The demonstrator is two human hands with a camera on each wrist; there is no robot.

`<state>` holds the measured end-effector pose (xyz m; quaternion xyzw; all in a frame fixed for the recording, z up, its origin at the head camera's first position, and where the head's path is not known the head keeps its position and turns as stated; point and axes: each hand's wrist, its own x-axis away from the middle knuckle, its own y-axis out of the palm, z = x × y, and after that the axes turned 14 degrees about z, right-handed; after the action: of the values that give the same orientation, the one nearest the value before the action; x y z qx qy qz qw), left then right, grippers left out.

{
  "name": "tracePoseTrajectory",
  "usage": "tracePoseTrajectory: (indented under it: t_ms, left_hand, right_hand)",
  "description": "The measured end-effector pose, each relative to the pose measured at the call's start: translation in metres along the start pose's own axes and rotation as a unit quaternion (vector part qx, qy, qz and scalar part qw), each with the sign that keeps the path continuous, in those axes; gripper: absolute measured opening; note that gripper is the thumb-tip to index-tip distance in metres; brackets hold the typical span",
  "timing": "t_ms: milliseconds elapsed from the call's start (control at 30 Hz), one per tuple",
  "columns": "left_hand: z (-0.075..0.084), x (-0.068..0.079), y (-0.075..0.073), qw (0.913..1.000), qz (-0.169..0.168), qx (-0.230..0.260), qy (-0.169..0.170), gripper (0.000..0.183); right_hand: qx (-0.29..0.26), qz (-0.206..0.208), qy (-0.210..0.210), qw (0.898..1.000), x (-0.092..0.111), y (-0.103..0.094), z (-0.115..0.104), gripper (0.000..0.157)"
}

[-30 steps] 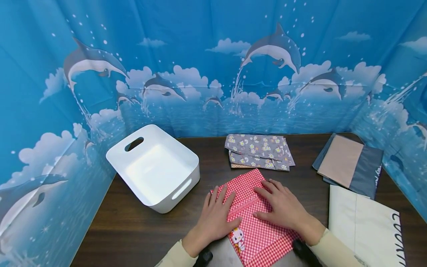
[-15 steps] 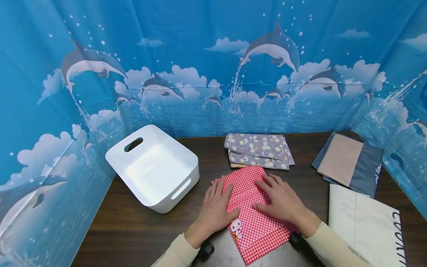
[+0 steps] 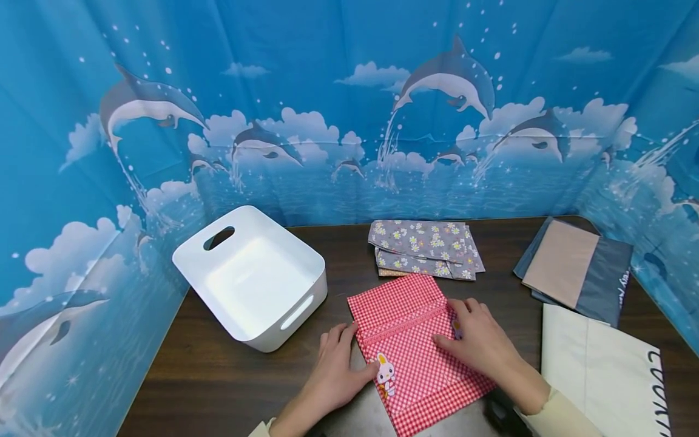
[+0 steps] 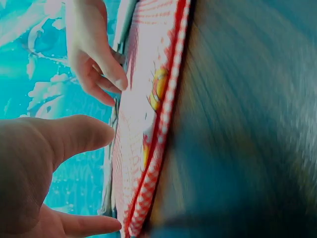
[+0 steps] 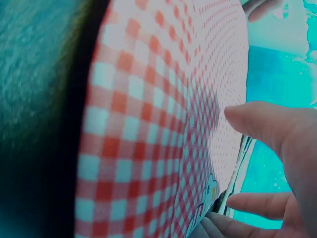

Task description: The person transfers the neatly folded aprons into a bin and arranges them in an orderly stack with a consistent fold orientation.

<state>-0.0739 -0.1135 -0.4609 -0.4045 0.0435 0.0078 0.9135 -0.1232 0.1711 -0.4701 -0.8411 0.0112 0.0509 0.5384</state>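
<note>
A folded red-and-white gingham cloth (image 3: 412, 340) lies flat and slightly turned before me, a rabbit figure (image 3: 385, 370) near its left edge. My left hand (image 3: 335, 370) is at that edge, fingertips along the fold and thumb over the rabbit. In the left wrist view, the left thumb (image 4: 84, 134) stands apart from the fingers. My right hand (image 3: 483, 340) is at the cloth's right edge, partly covering a second printed figure (image 3: 455, 328). The right wrist view shows the right thumb (image 5: 257, 116) above the cloth, spread from the fingers below.
A white bin (image 3: 253, 279) with handle slots stands at the left. Grey daisy-print cloths (image 3: 426, 249) lie folded behind the gingham one. To the right are dark-and-tan folded cloths (image 3: 568, 264) and a cream lettered cloth (image 3: 597, 370). A dolphin curtain (image 3: 306, 121) closes off the table's back.
Both hands have moved from flat on top of the gingham cloth outward to its side edges. More of its upper part and the rabbit now show.
</note>
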Motion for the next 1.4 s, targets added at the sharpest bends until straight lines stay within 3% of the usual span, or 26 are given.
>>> tracePoseTrajectory:
  t_ms: [267, 533, 700, 933, 1167, 1400]
  left_hand:
    - [0.002, 0.007, 0.006, 0.9998, 0.009, 0.013, 0.009, 0.079]
    - [-0.001, 0.011, 0.010, 0.9995, 0.024, 0.018, -0.013, 0.081]
    - [-0.002, 0.011, 0.010, 0.9989, 0.026, 0.038, -0.008, 0.079]
    - [-0.002, 0.007, 0.009, 0.9962, 0.028, 0.076, -0.032, 0.080]
    - [-0.007, 0.000, 0.011, 0.9837, 0.043, 0.170, -0.038, 0.077]
    - [-0.014, -0.002, 0.015, 0.9669, 0.104, 0.218, -0.084, 0.070]
  right_hand:
    - [-0.010, 0.014, 0.024, 1.000, 0.004, 0.002, -0.002, 0.079]
    - [-0.044, 0.030, 0.062, 0.997, 0.006, 0.008, -0.011, 0.080]
    - [-0.047, 0.029, 0.086, 0.995, 0.004, 0.008, -0.013, 0.082]
    - [-0.070, 0.013, 0.101, 0.992, 0.002, 0.004, -0.013, 0.082]
    - [-0.090, 0.000, 0.101, 0.991, 0.001, 0.003, -0.013, 0.083]
    - [-0.100, -0.004, 0.118, 0.988, -0.001, 0.003, -0.011, 0.086]
